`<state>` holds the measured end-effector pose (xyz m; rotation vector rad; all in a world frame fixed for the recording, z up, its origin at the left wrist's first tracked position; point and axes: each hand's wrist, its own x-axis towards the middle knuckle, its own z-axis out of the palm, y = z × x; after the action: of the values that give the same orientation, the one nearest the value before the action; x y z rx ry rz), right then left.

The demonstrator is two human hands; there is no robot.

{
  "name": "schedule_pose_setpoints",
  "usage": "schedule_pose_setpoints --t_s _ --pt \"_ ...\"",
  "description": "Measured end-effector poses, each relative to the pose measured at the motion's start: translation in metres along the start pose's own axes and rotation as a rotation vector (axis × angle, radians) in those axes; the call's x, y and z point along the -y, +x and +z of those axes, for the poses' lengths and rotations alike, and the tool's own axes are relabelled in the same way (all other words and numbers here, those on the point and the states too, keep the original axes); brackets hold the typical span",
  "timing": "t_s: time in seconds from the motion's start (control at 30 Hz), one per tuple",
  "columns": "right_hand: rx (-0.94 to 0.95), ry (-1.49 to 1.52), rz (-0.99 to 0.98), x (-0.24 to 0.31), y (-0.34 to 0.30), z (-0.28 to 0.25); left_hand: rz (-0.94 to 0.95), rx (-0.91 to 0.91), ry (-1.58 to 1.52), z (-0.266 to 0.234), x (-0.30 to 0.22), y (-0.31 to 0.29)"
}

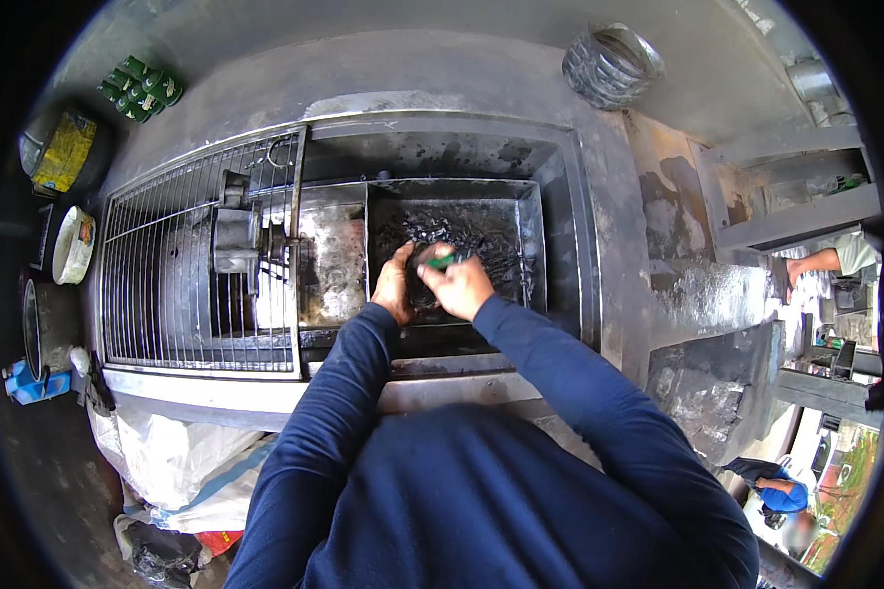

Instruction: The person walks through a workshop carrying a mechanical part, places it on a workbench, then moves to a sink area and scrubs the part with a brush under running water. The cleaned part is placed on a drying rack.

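Note:
Both my hands are over a rectangular metal tray (454, 183) holding dark, wet liquid. My right hand (461, 290) is closed around a small green-handled tool (444, 262); its working end is hidden and blurred. Close beside it on the left, my left hand (393, 287) is curled, fingers pointing to the far side. Whatever it grips is dark and cannot be told from the tray's contents. To the left, several greasy metal parts (236, 234) rest on a wire rack (157, 265).
The tray sits in a recessed metal basin (569, 226). Green cans (139, 88) and a coiled wire roll (611, 67) stand on the far ledge. A pot (49, 324), a white tub (73, 245) and plastic sacks (172, 456) lie left. Other people (783, 491) are at right.

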<state>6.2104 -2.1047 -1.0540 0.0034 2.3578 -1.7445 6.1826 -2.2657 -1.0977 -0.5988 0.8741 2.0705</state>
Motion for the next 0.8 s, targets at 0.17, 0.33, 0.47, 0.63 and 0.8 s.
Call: schedule_pose_setpoints --t_s 0.17,0.33,0.47,0.63,0.8 --pt "0.104 -0.499 -0.367 0.009 -0.015 0.007 0.075 -0.072 0.028 -0.004 -0.009 -0.007" --pt "0.058 -0.667 -0.584 0.012 -0.005 0.009 0.072 -0.055 0.013 0.001 -0.012 -0.012" --pt "-0.123 -0.397 -0.164 0.007 0.007 0.005 0.126 0.048 0.075 -0.001 -0.007 -0.008" --pt "0.033 0.072 0.497 -0.008 0.024 -0.011 0.264 0.0 -0.02 -0.002 0.0 0.009" --pt "-0.064 0.561 0.618 -0.066 0.042 -0.038 0.23 -0.116 -0.05 -0.006 -0.004 0.003"
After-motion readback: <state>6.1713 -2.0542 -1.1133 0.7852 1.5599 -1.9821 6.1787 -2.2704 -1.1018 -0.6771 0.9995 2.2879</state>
